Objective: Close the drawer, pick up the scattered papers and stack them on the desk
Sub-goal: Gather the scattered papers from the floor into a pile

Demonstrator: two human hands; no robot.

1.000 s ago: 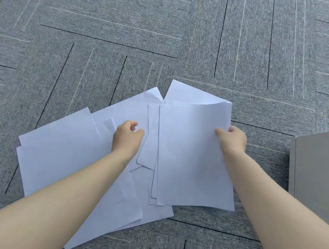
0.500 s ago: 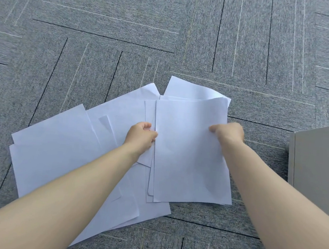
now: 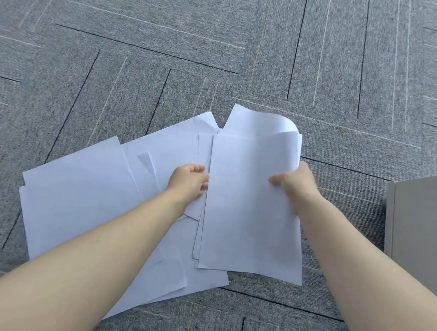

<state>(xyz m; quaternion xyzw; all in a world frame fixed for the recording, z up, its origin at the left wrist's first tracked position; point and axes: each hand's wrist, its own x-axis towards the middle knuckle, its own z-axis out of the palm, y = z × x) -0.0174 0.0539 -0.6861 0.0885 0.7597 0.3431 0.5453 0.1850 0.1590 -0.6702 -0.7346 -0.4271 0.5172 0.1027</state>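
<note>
Several thin, floppy white paper sheets point(image 3: 80, 205) are sliding on the grey carpet floor point(image 3: 170, 40), both hands, right hand point(image 3: 294, 184) and left hand point(image 3: 188, 179), pinching the top sheets' point(image 3: 248, 208) opposite side edges, the far corner curling.

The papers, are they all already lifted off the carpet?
No, most papers lie spread on the carpet.

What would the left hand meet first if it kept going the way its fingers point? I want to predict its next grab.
Probably the left edge of the top sheet: the left hand points right, its fingers about touching it already.
</note>
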